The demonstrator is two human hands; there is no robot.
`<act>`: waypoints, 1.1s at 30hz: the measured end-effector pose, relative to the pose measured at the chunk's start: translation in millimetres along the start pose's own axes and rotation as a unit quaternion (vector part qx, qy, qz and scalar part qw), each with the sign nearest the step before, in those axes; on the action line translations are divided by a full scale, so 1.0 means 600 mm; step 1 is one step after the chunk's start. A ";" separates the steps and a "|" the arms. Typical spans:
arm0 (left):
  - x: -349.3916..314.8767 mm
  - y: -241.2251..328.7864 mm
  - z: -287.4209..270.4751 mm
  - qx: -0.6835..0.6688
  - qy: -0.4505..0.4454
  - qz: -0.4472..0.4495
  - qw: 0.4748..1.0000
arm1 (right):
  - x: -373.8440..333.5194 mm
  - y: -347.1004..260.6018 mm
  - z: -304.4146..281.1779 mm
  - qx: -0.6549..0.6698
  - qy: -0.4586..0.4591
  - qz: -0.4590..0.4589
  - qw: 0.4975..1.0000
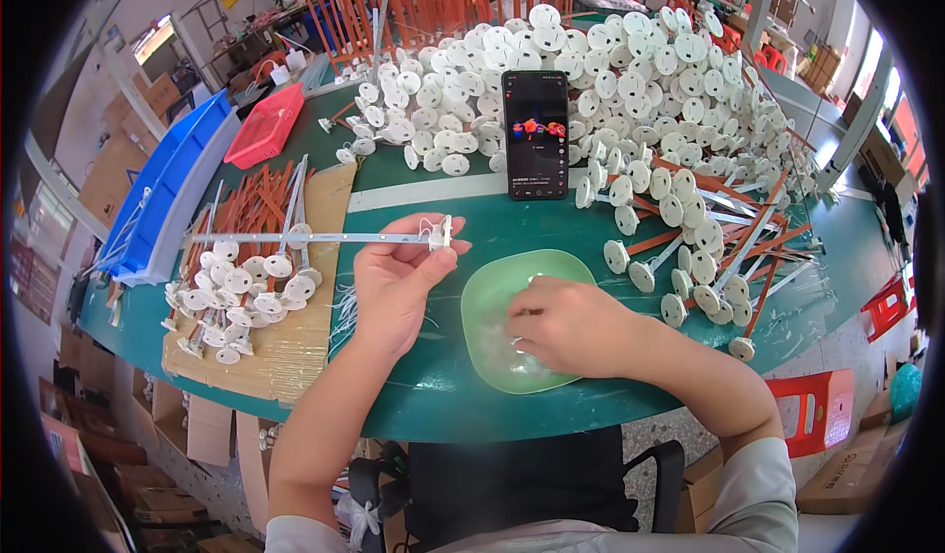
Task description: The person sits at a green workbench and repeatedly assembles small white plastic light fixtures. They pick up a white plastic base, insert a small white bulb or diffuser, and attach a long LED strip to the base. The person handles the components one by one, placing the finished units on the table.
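My left hand (pixel 396 292) is closed on a long, thin LED strip (pixel 295 238), holding it level by the white round cap at its right end. Fine wires show at that cap, and the strip's free end reaches left over a cardboard sheet (pixel 295 381). Inside a light green bowl (pixel 475 292), my right hand (pixel 576 329) has its fingers curled down among small, clear or whitish bits. Whatever those fingertips pinch is hidden. On the cardboard lies a bundle of similar strips (pixel 236 292) with white round caps.
A phone (pixel 536 140) stands upright behind the bowl, its screen lit. Behind it rises a large heap of white round caps (pixel 630 71); more capped strips (pixel 704 258) lie to the right. A blue bin (pixel 167 189) and a red basket (pixel 266 125) sit at the left. Loose wires (pixel 345 312) lie mid-table.
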State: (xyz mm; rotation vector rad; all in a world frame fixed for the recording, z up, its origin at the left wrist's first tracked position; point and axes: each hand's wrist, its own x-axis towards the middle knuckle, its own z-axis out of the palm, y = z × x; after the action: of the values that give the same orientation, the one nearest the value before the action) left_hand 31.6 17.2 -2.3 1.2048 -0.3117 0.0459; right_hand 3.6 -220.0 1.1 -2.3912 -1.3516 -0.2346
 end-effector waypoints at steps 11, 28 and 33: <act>-0.002 0.000 0.003 0.001 -0.034 -0.012 0.999 | 0.007 0.000 -0.026 0.122 0.049 0.020 0.991; -0.020 -0.001 0.028 -0.121 -0.139 -0.046 0.982 | 0.020 -0.014 -0.021 0.382 0.290 0.139 0.867; -0.024 -0.002 0.029 -0.125 -0.164 -0.045 0.978 | 0.021 -0.045 -0.022 0.511 0.279 0.174 0.794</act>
State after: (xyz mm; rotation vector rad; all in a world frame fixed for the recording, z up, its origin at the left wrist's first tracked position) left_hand 14.5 2.8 -1.7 0.9718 -0.5338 -0.2670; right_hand -12.2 -203.1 23.8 -1.4034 -0.4909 -0.0532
